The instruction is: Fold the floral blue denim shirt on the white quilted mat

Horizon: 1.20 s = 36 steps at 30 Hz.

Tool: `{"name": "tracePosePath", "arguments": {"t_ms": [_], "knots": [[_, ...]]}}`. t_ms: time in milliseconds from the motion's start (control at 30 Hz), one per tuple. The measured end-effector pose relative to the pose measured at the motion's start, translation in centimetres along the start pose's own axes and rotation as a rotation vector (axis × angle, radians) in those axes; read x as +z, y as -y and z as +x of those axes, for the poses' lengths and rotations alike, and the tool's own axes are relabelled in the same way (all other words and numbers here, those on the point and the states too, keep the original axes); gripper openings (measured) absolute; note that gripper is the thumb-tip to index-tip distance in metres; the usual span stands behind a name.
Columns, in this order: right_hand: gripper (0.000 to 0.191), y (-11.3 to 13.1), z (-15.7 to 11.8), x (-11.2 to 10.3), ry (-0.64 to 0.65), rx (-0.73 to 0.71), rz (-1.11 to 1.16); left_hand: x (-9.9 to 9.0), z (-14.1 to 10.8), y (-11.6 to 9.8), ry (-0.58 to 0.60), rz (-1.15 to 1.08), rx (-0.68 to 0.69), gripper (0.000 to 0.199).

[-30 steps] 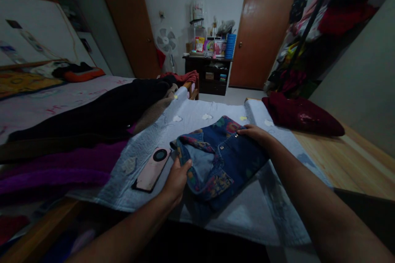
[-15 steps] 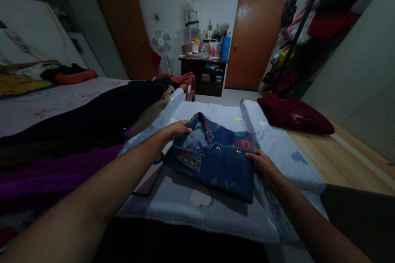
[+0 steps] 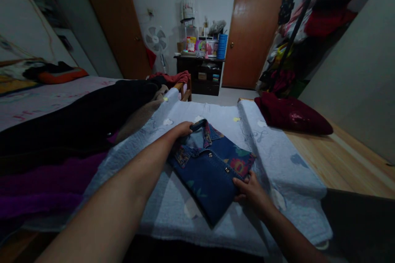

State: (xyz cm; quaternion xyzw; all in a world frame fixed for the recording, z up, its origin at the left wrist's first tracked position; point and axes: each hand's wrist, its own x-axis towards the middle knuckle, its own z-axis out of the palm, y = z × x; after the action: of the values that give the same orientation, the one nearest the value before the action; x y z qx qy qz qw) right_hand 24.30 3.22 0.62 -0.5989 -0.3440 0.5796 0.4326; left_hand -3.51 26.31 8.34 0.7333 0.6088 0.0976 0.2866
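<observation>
A folded denim shirt [image 3: 212, 181] with floral patches and metal buttons lies slanted over the pale blanket [image 3: 160, 222], its patterned collar at the far left. My left hand [image 3: 184, 129] is closed on the collar's back edge, thumb on top. At the shirt's right edge, my right hand [image 3: 248, 189] grips the fold beside a red flower print, with thumb above and fingers partly beneath. The shirt's near corner points toward me.
Dark and purple clothes [image 3: 55, 176] are heaped on the left beside a bed. A maroon cushion-like bundle [image 3: 293, 115] rests on a wooden surface [image 3: 314, 148] at right. Farther off stand a fan [image 3: 156, 40], a dark cabinet [image 3: 197, 76] and a door [image 3: 256, 28].
The shirt has turned clockwise, its right side coming nearer me. My right hand has moved left and down with it, while my left hand keeps the collar. A flat brownish piece at left is now out of sight.
</observation>
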Motion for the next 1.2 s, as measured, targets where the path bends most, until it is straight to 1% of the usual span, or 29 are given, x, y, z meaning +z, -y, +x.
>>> {"name": "tracePosePath", "arguments": {"t_ms": [67, 100, 133, 200, 233, 267, 333, 400, 467, 567, 633, 700, 800, 867, 900, 1033, 1133, 1167, 1200], "knots": [[0.091, 0.0, 0.2, -0.9, -0.05, -0.019, -0.098, 1.0, 0.6, 0.8, -0.014, 0.023, -0.006, 0.028], [0.092, 0.3, 0.3, -1.4, -0.096, -0.07, -0.186, 1.4, 0.8, 1.2, -0.02, 0.033, -0.011, 0.029], [0.09, 0.8, 0.3, -1.9, -0.147, -0.158, -0.303, 1.8, 1.1, 1.6, -0.026, 0.044, -0.018, 0.031], [0.077, 2.1, 0.4, -2.7, -0.236, -0.405, -0.564, 2.2, 1.4, 2.3, -0.04, 0.065, -0.044, 0.033], [0.068, 2.9, 0.6, -3.0, -0.251, -0.523, -0.683, 2.3, 1.5, 2.7, -0.045, 0.072, -0.06, 0.033], [0.059, 3.7, 0.8, -3.0, -0.247, -0.6, -0.784, 2.3, 1.5, 3.0, -0.048, 0.076, -0.079, 0.033], [0.051, 5.2, 1.7, -2.5, -0.208, -0.671, -0.92, 2.1, 1.3, 3.7, -0.042, 0.068, -0.115, 0.035], [0.052, 6.3, 2.8, -1.4, -0.149, -0.693, -1.011, 1.7, 0.9, 4.5, -0.013, 0.034, -0.143, 0.036], [0.057, 6.9, 4.0, 0.2, -0.066, -0.67, -1.124, 1.2, 0.3, 5.2, 0.032, -0.019, -0.165, 0.038], [0.06, 6.8, 5.5, 2.6, 0.068, -0.618, -1.273, 0.7, -0.8, 6.2, 0.103, -0.107, -0.182, 0.04], [0.061, 6.4, 6.2, 3.8, 0.168, -0.589, -1.336, 0.5, -1.5, 6.7, 0.125, -0.157, -0.173, 0.04], [0.06, 5.9, 6.7, 4.5, 0.233, -0.548, -1.375, 0.5, -2.0, 6.9, 0.121, -0.179, -0.154, 0.039], [0.061, 5.4, 7.2, 4.8, 0.251, -0.494, -1.406, 0.9, -2.6, 6.8, 0.089, -0.154, -0.136, 0.03], [0.061, 5.4, 7.4, 4.8, 0.252, -0.479, -1.416, 1.2, -2.8, 6.5, 0.036, -0.111, -0.145, 0.026], [0.061, 5.4, 7.4, 4.8, 0.256, -0.474, -1.42, 1.4, -2.9, 6.4, -0.009, -0.084, -0.158, 0.028], [0.061, 5.5, 7.3, 4.9, 0.255, -0.462, -1.426, 1.6, -4.0, 5.5, -0.256, 0.018, -0.231, 0.039], [0.061, 5.6, 7.3, 4.9, 0.255, -0.458, -1.422, 2.0, -6.3, 4.5, -0.495, -0.016, -0.196, 0.039], [0.06, 5.6, 7.3, 4.8, 0.257, -0.462, -1.416, 2.4, -7.4, 4.0, -0.571, -0.083, -0.169, 0.039], [0.06, 5.8, 7.5, 4.8, 0.26, -0.476, -1.404, 3.1, -8.7, 3.5, -0.611, -0.175, -0.155, 0.041]]}}
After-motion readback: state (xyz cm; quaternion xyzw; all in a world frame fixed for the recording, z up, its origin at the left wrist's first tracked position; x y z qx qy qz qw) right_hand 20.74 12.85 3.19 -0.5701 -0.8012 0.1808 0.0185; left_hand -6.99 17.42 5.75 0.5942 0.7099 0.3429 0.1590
